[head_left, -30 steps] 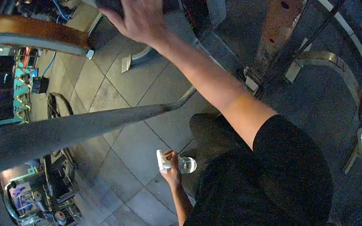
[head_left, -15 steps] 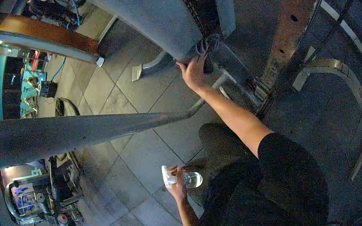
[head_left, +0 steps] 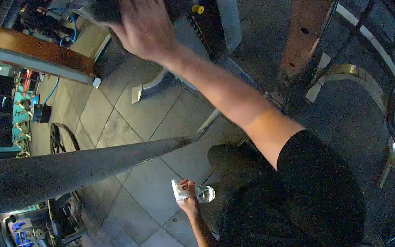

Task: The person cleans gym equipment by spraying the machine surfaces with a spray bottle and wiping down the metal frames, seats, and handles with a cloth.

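Observation:
My left hand [head_left: 187, 199] is wrapped round a spray bottle [head_left: 206, 194] with a white trigger head and a clear body, held over the tiled floor. At the top of the view my right hand [head_left: 146, 28] reaches across the grey padded panel of a machine. Its fingers look stretched out and apart, blurred by motion, with the tips near the frame's upper edge. A dark patch [head_left: 175, 15] surrounds the fingers; I cannot tell whether it is cloth or shadow. My hand and forearm hide most of the panel. Beside it sits a yellow knob [head_left: 198, 9].
A thick grey bar [head_left: 75, 173] crosses from the left. A brown padded beam [head_left: 41, 56] lies at the upper left, and a rusty upright [head_left: 306, 21] stands at the right. Several gym machines [head_left: 43, 236] fill the lower left. A curved metal frame [head_left: 356, 74] is at far right.
My right hand has moved from the panel's lower end up and left along it, and it is now blurred. The left hand keeps hold of the spray bottle. The view has shifted slightly.

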The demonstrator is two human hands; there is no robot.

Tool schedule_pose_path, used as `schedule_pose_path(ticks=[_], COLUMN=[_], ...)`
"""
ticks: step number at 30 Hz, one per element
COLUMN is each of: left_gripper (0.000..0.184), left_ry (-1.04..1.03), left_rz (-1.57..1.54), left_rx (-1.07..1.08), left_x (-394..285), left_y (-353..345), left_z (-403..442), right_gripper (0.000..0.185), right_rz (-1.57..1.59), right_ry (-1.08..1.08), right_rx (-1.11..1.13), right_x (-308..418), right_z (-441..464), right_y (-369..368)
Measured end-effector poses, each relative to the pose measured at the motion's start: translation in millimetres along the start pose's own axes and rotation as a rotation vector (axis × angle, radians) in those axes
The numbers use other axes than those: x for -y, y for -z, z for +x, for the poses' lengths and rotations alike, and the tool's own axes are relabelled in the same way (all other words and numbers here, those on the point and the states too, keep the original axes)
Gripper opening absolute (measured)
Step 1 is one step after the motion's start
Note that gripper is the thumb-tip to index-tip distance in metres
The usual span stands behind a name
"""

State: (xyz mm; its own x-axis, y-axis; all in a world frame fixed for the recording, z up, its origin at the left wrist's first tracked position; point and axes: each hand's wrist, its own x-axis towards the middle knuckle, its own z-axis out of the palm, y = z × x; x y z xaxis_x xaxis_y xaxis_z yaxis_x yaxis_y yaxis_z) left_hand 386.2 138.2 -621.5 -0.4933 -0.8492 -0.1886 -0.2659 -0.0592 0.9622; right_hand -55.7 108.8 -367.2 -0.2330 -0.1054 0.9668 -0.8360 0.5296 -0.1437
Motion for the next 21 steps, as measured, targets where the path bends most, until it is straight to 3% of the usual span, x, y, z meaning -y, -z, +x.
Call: schedule_pose_path(ticks=[1,3,7,9,11,12,15,17,18,19,21], left_gripper=[0.027,0.027,0.027,0.027,0.026,0.026,0.024,0.024,0.024,0.023,0.024], left_ry=[-0.008,-0.011,-0.116,-0.144,-0.05,-0.049,-0.09,-0.122,-0.132,-0.141,-0.117], left_rz=[0.006,0.029,0.064,0.038,0.009,0.007,-0.054,0.03,0.075,-0.037,0.004], left_rx=[0.015,0.027,0.015,0.01,0.009,-0.001,-0.019,-0.043,-0.055,-0.054,-0.053], left_x=[-3,-7,17,18,-4,8,20,31,39,47,28], left_y=[0,2,14,5,3,10,15,22,27,27,20], left_z=[0,-3,-2,9,-4,-2,-2,1,1,3,-2], right_gripper=[0.093,0.075,0.073,0.073,0.062,0.056,0.039,0.034,0.037,0.042,0.056], right_rz=[0.306,0.199,0.264,-0.038,0.344,0.54,0.513,0.503,0.445,0.295,0.276], right_ry=[-0.071,-0.213,-0.347,-0.359,-0.61,-0.725,-0.92,-0.736,-0.489,-0.295,-0.252], right_rx=[-0.084,0.045,0.223,0.548,0.249,0.093,-0.131,-0.346,-0.423,-0.441,-0.331], right_x=[0,9,1,-8,-5,-6,-30,-56,-75,-86,-121], right_z=[-33,-97,-250,-300,-300,-292,-228,-128,-73,-19,39], right_y=[-14,-15,-46,-56,-43,-39,-26,-2,11,30,16])
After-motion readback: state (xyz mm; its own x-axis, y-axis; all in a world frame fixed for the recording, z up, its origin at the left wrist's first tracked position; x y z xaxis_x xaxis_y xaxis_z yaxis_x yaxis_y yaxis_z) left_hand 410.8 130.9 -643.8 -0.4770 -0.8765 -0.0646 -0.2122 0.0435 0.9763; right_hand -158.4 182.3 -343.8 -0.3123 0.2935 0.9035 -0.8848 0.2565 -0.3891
